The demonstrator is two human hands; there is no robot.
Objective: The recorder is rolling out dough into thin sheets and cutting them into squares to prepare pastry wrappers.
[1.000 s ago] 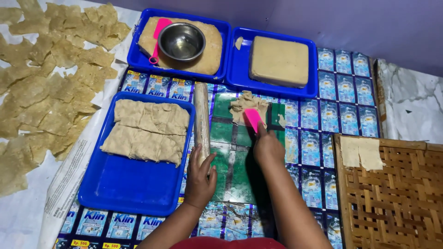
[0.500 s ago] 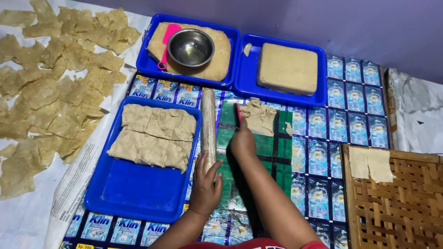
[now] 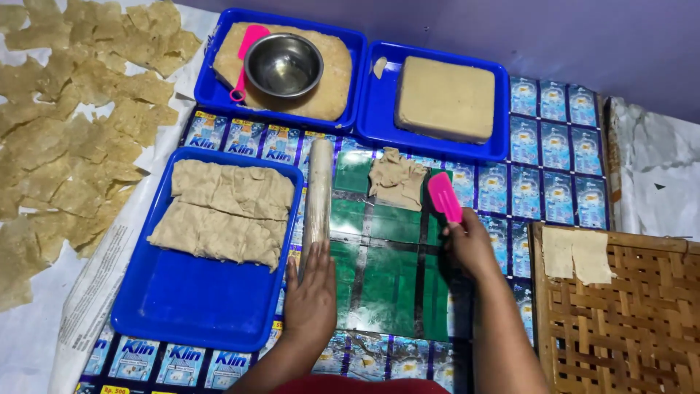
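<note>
**Two hands at the green mat, dough lump beyond**

The green mat (image 3: 379, 270) lies in the middle of the floor covering of printed blue packets (image 3: 554, 175), and everything here is placed from it. At the mat's near left corner the left hand (image 3: 312, 295) rests flat, fingers together and stretched forward, its fingertips touching the near end of the wooden rolling pin (image 3: 318, 197), which lies along the mat's left edge. At the mat's right edge the right hand (image 3: 470, 244) is closed around the handle of a pink scraper (image 3: 443, 195), blade pointing away from the person.

Left of the mat sits a blue tray (image 3: 182, 306) holding two folded sheets of dough (image 3: 222, 211). Right of the mat is a woven bamboo rack (image 3: 620, 314) with one pale sheet (image 3: 577, 254) on it.

On the mat's far edge, just left of the scraper blade, lies a small crumpled lump of dough (image 3: 397, 179).

Beyond the mat stand two more blue trays: one (image 3: 219, 91) with flat dough, a steel bowl (image 3: 283, 64) and a second pink scraper (image 3: 245, 58), the other (image 3: 379, 117) with a thick dough block (image 3: 446, 98). Far left of the mat, many thin dough pieces (image 3: 80, 131) are spread on paper.
</note>
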